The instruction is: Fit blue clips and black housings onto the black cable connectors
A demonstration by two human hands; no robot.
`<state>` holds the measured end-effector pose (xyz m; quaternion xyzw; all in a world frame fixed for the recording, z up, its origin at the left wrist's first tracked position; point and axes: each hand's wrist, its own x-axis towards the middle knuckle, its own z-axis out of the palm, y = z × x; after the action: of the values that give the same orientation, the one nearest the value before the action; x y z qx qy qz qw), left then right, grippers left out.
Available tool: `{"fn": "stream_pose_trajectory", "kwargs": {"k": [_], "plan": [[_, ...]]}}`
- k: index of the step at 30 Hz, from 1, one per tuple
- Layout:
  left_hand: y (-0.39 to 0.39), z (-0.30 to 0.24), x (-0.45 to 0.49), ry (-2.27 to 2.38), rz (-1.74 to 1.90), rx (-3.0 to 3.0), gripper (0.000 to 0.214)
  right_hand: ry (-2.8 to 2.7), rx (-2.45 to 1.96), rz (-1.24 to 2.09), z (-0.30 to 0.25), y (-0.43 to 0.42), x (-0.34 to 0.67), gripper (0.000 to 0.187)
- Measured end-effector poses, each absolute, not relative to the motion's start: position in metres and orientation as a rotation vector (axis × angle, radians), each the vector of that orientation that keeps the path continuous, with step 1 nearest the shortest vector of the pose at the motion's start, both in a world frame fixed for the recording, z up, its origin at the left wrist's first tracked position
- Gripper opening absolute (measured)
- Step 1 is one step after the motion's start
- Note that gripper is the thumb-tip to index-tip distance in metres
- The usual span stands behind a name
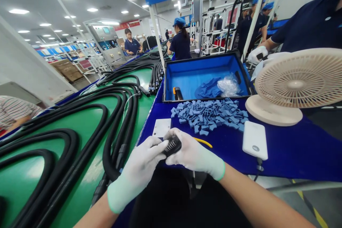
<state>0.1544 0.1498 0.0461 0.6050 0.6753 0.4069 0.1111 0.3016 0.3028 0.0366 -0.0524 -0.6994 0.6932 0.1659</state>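
Observation:
Both my hands wear white gloves with green cuffs. My left hand (137, 171) and my right hand (193, 151) close around a black connector with a coiled spring section (173, 145), hiding part of it. A thin yellow strip (204, 142) runs out to the right beneath my right hand. Just beyond my fingers lie a white rectangular plate (161, 128) and a heap of small blue rubber pieces (208, 115) on a dark blue cloth-covered bench (280, 160). Black corrugated hoses (117, 142) lie coiled on a green table (88, 131) left of my left hand.
A blue-lined case (207, 76) holds a plastic bag and an orange-handled tool. A white power bank (255, 139) with a cable and a cream desk fan (295, 85) stand on the right. A co-worker's gloved hand (257, 54) is at the upper right; other workers stand beyond.

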Motion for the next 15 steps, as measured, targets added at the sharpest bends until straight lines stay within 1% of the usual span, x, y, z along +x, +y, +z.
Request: {"fn": "stream_pose_trajectory", "kwargs": {"k": [1, 2, 5, 6, 7, 8, 10, 13, 14, 15], "plan": [[0.151, 0.044, 0.151, 1.953, 1.207, 1.709, 0.028, -1.992, -0.161, 1.975, 0.037, 0.302, 0.303, 0.047], [0.154, 0.041, 0.148, 1.921, 1.235, 1.588, 0.036, -1.993, -0.180, 1.977, 0.036, 0.301, 0.304, 0.046], [0.166, 0.036, 0.142, 1.758, 1.269, 1.156, 0.091, -1.986, -0.229, 1.996, 0.034, 0.297, 0.306, 0.047], [0.171, 0.036, 0.142, 1.705, 1.253, 1.081, 0.100, -1.972, -0.240, 1.998, 0.032, 0.297, 0.306, 0.047], [0.174, 0.036, 0.142, 1.683, 1.234, 1.051, 0.101, -1.948, -0.254, 1.993, 0.029, 0.298, 0.306, 0.047], [0.176, 0.036, 0.144, 1.710, 1.215, 1.058, 0.095, -1.917, -0.275, 1.989, 0.027, 0.300, 0.306, 0.045], [0.174, 0.036, 0.151, 1.925, 1.253, 1.156, 0.074, -1.848, -0.332, 1.975, 0.021, 0.304, 0.306, 0.043], [0.158, 0.030, 0.165, 2.254, 1.260, 1.390, 0.030, -1.700, -0.434, 1.921, 0.010, 0.301, 0.306, 0.042], [0.151, 0.027, 0.170, 2.276, 1.226, 1.386, 0.019, -1.611, -0.481, 1.903, 0.005, 0.295, 0.306, 0.042], [0.145, 0.023, 0.173, 2.233, 1.222, 1.318, 0.015, -1.511, -0.529, 1.890, 0.000, 0.287, 0.306, 0.043]]}}
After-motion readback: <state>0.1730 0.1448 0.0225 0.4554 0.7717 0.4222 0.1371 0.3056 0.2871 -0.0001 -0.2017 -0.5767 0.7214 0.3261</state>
